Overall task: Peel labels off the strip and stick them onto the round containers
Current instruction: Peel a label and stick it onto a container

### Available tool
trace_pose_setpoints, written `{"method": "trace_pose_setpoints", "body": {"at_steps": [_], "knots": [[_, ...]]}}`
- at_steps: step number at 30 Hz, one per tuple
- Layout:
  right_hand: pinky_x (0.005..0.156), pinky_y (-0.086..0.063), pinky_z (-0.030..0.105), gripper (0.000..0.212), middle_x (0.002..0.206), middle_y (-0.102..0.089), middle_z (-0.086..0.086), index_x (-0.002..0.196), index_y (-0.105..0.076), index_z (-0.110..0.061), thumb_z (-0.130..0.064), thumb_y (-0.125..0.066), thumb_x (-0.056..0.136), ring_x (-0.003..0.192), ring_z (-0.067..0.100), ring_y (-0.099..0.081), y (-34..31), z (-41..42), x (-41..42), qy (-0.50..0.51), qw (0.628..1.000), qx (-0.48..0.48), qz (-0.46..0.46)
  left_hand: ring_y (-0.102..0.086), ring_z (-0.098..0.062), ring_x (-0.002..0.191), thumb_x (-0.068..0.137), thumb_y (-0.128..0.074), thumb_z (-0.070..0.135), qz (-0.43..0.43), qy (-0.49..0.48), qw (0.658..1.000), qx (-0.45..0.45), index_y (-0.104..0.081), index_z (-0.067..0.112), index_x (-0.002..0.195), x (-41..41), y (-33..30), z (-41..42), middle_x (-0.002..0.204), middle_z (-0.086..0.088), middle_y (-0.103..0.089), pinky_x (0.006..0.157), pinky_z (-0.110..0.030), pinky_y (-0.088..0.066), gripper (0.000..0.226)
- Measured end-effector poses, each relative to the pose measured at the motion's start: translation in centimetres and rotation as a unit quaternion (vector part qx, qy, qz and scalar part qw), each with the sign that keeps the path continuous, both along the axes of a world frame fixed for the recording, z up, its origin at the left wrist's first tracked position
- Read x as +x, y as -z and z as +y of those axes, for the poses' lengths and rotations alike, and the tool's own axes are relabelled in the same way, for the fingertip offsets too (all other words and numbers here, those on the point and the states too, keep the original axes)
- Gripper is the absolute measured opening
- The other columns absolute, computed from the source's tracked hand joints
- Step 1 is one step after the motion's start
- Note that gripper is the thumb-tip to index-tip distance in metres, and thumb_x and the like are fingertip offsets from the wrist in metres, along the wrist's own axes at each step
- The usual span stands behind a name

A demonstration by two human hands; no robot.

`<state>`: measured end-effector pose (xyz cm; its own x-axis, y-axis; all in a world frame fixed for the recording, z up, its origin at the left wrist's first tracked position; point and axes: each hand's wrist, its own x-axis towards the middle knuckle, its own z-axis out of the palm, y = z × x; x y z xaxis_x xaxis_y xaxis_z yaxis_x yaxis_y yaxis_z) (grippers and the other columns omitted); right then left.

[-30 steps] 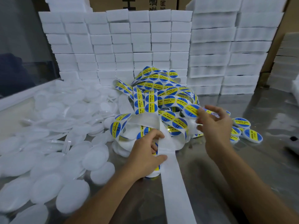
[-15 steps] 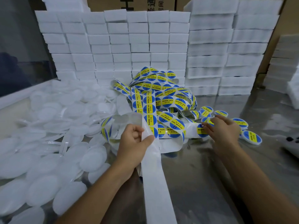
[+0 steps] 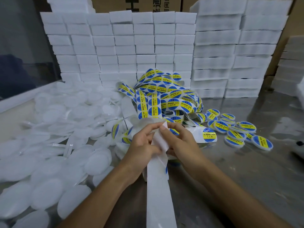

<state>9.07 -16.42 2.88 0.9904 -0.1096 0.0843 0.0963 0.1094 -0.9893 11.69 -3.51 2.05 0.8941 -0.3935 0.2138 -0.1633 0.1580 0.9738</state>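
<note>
White backing strip [image 3: 158, 186] was pinched by left hand [image 3: 142, 148] and right hand [image 3: 181, 143]. Labelled containers [image 3: 238, 131] lay right on steel table [image 3: 246, 170].

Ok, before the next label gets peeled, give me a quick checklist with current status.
1. Strip held: left hand and right hand both grip the white backing strip. Ok.
2. Label under the fingers ready to peel: hidden by the hands. Cannot tell.
3. Label supply: tangled label strip still carries many. Ok.
4. Blank containers close by on the left. Ok.
5. Container in hand to stick onto: none visible. Not ok.
6. Labelled containers set apart on the right. Ok.
</note>
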Motion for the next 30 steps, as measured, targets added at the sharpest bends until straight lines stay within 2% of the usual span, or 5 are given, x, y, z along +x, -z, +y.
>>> {"method": "trace_pose_setpoints", "body": {"at_steps": [8, 11, 14, 17, 30], "knots": [[0.060, -0.056, 0.031, 0.016, 0.087, -0.076, 0.012, 0.098, -0.071, -0.007, 0.004, -0.066, 0.087, 0.071, 0.021, -0.072, -0.8, -1.4, 0.1, 0.083, 0.993, 0.079, -0.031, -0.070, -0.024, 0.081, 0.081, -0.062, -0.009, -0.075, -0.121, 0.989, 0.026, -0.068, 0.012, 0.087, -0.3, 0.0, -0.2, 0.084, -0.014, -0.070, 0.079, -0.033, -0.058, 0.022], [0.075, -0.056, 0.032, 0.020, 0.092, -0.075, 0.010, 0.088, -0.073, -0.011, 0.006, -0.064, 0.088, 0.089, 0.019, -0.072, -0.6, -1.7, 0.0, 0.106, 0.984, -0.040, -0.140, -0.071, -0.021, 0.076, 0.086, -0.069, 0.010, -0.033, -0.131, 0.990, -0.026, -0.067, 0.007, 0.088, -0.2, -0.2, -0.2, 0.079, -0.009, -0.072, 0.071, -0.031, -0.060, 0.005], [0.086, -0.053, 0.024, 0.040, 0.100, -0.073, -0.002, 0.085, -0.075, -0.015, 0.021, -0.055, 0.082, 0.101, 0.007, -0.067, -0.1, -1.3, 0.0, 0.104, 0.947, -0.201, -0.228, -0.073, -0.024, 0.088, 0.077, -0.071, 0.036, 0.018, -0.113, 0.991, -0.075, -0.070, 0.009, 0.107, 0.1, -0.5, -0.2, 0.098, -0.010, -0.075, 0.073, -0.038, -0.060, 0.040], [0.083, -0.050, 0.017, 0.045, 0.111, -0.069, 0.000, 0.082, -0.076, -0.015, 0.024, -0.053, 0.075, 0.109, 0.007, -0.063, 0.6, -0.9, 0.0, 0.080, 0.930, -0.256, -0.250, -0.074, -0.027, 0.088, 0.090, -0.066, 0.020, 0.059, -0.159, 0.979, -0.111, -0.072, 0.012, 0.100, 0.4, -0.4, -0.1, 0.097, -0.011, -0.076, 0.077, -0.043, -0.059, 0.015], [0.083, -0.056, 0.025, 0.029, 0.098, -0.075, -0.013, 0.096, -0.072, -0.034, -0.009, -0.078, 0.082, 0.098, 0.005, -0.069, 0.9, -0.9, 0.6, 0.053, 0.963, -0.164, -0.207, -0.069, -0.035, 0.102, 0.074, -0.073, 0.012, 0.046, -0.064, 0.984, -0.157, -0.061, 0.003, 0.117, 0.2, -1.2, 0.8, 0.109, -0.020, -0.071, 0.086, -0.041, -0.058, 0.046]]}}
